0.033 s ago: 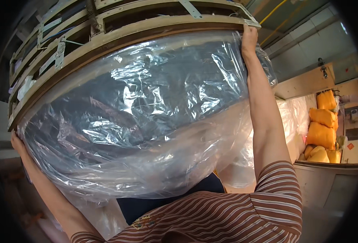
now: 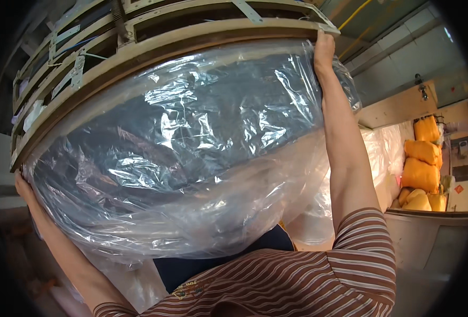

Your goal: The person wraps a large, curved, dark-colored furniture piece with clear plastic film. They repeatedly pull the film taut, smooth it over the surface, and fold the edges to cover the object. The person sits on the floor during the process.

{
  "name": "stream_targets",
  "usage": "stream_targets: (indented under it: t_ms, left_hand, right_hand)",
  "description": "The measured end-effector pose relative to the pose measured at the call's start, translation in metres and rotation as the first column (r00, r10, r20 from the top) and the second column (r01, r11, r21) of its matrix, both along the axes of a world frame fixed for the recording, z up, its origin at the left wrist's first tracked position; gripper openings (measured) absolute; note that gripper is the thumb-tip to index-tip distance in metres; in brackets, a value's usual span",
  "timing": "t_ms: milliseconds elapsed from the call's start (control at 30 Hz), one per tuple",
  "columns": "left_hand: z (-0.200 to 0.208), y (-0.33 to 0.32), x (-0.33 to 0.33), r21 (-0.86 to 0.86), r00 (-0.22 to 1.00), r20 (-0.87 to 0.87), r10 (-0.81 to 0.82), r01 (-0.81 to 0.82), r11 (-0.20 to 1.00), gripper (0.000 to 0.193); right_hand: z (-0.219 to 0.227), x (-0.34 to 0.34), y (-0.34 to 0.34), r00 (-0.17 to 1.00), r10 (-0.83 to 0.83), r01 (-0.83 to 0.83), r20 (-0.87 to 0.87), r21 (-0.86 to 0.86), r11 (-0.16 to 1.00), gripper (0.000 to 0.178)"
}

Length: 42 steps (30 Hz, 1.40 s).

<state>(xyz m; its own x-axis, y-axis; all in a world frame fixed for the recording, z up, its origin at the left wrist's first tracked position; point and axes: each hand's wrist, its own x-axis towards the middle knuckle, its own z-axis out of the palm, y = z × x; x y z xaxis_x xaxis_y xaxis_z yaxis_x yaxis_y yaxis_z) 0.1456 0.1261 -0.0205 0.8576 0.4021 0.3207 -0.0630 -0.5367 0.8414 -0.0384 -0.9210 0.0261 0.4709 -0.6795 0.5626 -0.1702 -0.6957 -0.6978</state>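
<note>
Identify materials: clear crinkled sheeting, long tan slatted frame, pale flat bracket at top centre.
Clear crinkled sheeting: thin glossy plastic film; see-through, sharp highlights.
Long tan slatted frame: probably wood, matte; dull tan rails.
Pale flat bracket: likely metal, satin finish, by its thin strip shape; coating unclear.

A tan surface (image 2: 413, 227) stood at the right of the view, its dark edge (image 2: 429, 213) running just below a pile of soft bundles. Orange bundles (image 2: 421, 174) were stacked one above another, with paler yellow bundles (image 2: 418, 202) at the foot of the pile, close to that edge; whether they rested directly on the surface could not be told. Crumpled clear plastic (image 2: 382, 150) lay just left of the pile, catching warm light. Whatever lay beneath the slatted wooden frame (image 2: 202, 33) was hidden by glossy transparent sheeting (image 2: 202, 132)
</note>
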Motion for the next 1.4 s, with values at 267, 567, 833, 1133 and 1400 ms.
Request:
stream_targets:
  t_ms: [267,567,833,1133,1400]
  left_hand:
    - [0.094,-0.009,-0.078,0.066,0.992,-0.117,-0.052,0.060,0.996,0.044]
    - [0.166,-0.242,-0.142,0.482,0.920,-0.026,-0.391,0.355,0.801,0.036]
    - [0.148,-0.663,-0.302,-0.384,0.196,0.004,-0.981,0.906,0.180,0.017]
    - [0.072,-0.466,-0.230,0.170,0.765,-0.087,-0.638,0.643,0.747,0.017]
    - [0.089,-0.093,-0.193,0.541,0.980,-0.160,-0.118,0.187,0.820,0.029]
  right_hand:
    - [0.037,-0.076,0.051,0.835,0.172,-0.385,-0.522,-0.333,0.861,0.038]
    - [0.092,-0.178,0.171,0.549,0.826,-0.721,-0.129,0.426,0.546,0.025]
    - [0.119,-0.230,0.195,0.616,0.764,-0.787,-0.192,-0.107,0.608,0.021]
    - [-0.072,-0.560,-0.081,-0.463,-0.184,-0.273,-0.867,-0.057,0.960,0.023]
    - [0.080,-0.383,-0.155,0.531,-0.664,-0.031,-0.526,-0.796,0.605,0.027]
